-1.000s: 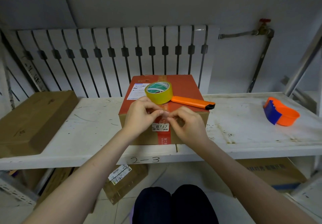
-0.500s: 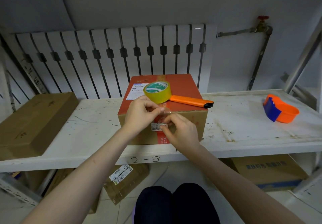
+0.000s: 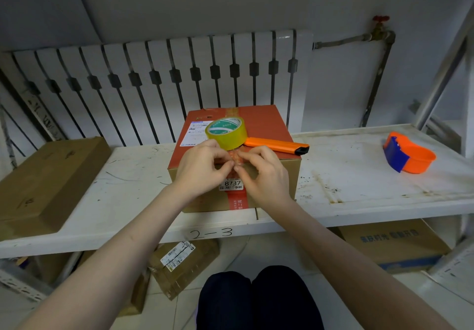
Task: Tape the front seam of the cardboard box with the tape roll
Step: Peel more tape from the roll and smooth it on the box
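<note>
A cardboard box (image 3: 284,173) with a red top sits at the front of the white shelf (image 3: 123,196). A yellow tape roll (image 3: 227,133) lies on its top, beside an orange box cutter (image 3: 275,145). A strip of clear tape (image 3: 236,161) runs from the roll over the box's front top edge. My left hand (image 3: 202,169) and my right hand (image 3: 264,173) meet at that edge, fingertips pinching the strip just above the white 8737 label (image 3: 231,185). A red tape band runs down the front face under the label.
A flat brown box (image 3: 48,186) lies on the shelf at the left. An orange and blue tape dispenser (image 3: 407,155) sits at the right. A radiator stands behind the shelf. Cartons sit on the floor below, and my knees show at the bottom.
My right hand has moved up from the label to the box's top front edge, beside my left hand. The label 8737 is uncovered again. The roll and cutter stayed put.
</note>
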The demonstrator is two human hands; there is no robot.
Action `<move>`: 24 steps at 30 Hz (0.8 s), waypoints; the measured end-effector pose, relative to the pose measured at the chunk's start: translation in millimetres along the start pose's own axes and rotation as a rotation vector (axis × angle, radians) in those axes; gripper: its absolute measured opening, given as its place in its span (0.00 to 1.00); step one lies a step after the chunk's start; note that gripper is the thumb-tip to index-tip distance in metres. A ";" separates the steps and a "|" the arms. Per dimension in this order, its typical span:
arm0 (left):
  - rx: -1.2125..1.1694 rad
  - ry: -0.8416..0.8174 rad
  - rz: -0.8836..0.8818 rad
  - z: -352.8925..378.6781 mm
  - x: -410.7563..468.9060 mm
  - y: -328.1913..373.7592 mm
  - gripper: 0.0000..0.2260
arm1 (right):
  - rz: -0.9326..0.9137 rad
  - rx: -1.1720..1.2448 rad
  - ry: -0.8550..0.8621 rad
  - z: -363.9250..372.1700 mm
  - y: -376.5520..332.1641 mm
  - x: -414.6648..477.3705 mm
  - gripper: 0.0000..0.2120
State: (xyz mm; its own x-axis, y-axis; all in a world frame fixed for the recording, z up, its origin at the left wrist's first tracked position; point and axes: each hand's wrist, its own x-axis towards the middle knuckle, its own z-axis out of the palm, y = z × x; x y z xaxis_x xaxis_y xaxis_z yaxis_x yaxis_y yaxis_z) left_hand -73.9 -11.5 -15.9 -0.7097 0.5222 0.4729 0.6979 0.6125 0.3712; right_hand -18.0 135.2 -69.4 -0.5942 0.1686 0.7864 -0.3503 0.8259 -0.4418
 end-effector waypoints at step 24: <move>-0.110 0.026 -0.094 -2.1 0.0 11.7 0.05 | 0.017 0.008 0.039 1.6 1.0 1.9 0.06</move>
State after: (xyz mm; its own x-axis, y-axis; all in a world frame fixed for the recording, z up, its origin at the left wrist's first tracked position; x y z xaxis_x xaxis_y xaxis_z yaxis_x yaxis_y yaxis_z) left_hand -65.5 -5.6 -9.9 -0.7705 0.4492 0.4522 0.6360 0.5882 0.4995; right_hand -20.6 135.5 -69.0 -0.5713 0.2034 0.7951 -0.3461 0.8188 -0.4581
